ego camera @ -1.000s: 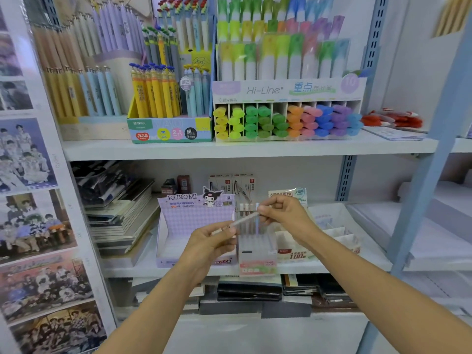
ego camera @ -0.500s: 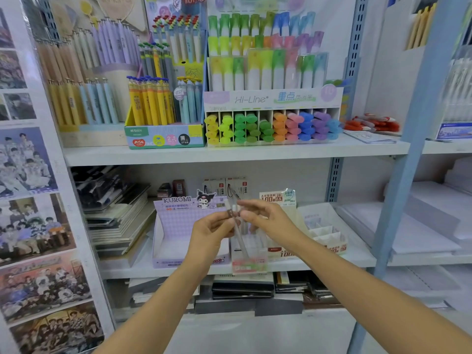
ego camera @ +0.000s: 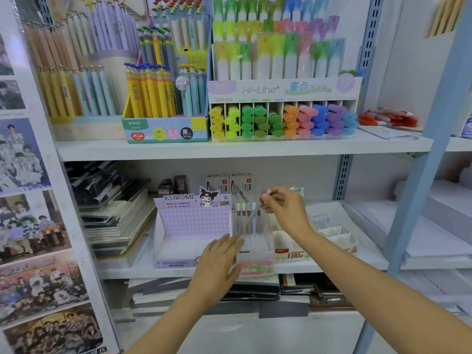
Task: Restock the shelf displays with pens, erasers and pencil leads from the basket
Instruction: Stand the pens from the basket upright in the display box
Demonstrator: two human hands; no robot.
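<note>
Pinching a slim translucent white-capped pen [ego camera: 253,216] with the right hand [ego camera: 283,213], tilted, lower end inside the clear plastic display box [ego camera: 255,254] on the lower white shelf [ego camera: 332,264], and resting the released, straight-fingered left hand [ego camera: 219,261] at that box's left wall, beside the purple Kuromi carton [ego camera: 191,226].

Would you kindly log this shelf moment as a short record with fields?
right hand: pinches a pen near its white top
pen: tilted, lower end among the upright pens in the clear display box
left hand: fingers straight, at the box's left side; contact unclear
display box: on the lower shelf, between the Kuromi box and a white divided tray
highlighter display: Hi-Line, on the upper shelf
</note>
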